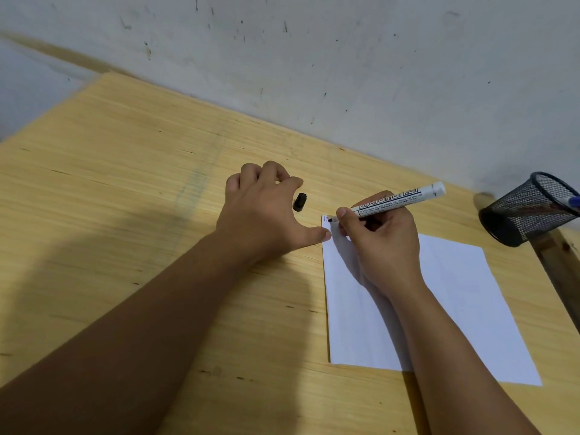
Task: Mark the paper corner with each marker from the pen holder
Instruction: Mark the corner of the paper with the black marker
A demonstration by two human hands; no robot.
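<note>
A white sheet of paper (455,302) lies on the wooden table (125,183). My right hand (379,246) grips a white marker (398,199) with its black tip touching the paper's far left corner, where short marks show. My left hand (263,211) rests on the table left of that corner, fingers spread, thumb tip touching the paper's edge. A black marker cap (299,201) lies on the table just beside the left hand's fingers, held by nothing. A black mesh pen holder (527,208) stands at the far right with a blue pen (574,202) sticking out.
A grey, scuffed wall (345,58) runs along the table's far edge. The table's right edge (558,271) passes close to the pen holder and the paper. Bare wood stretches to the left of my left arm.
</note>
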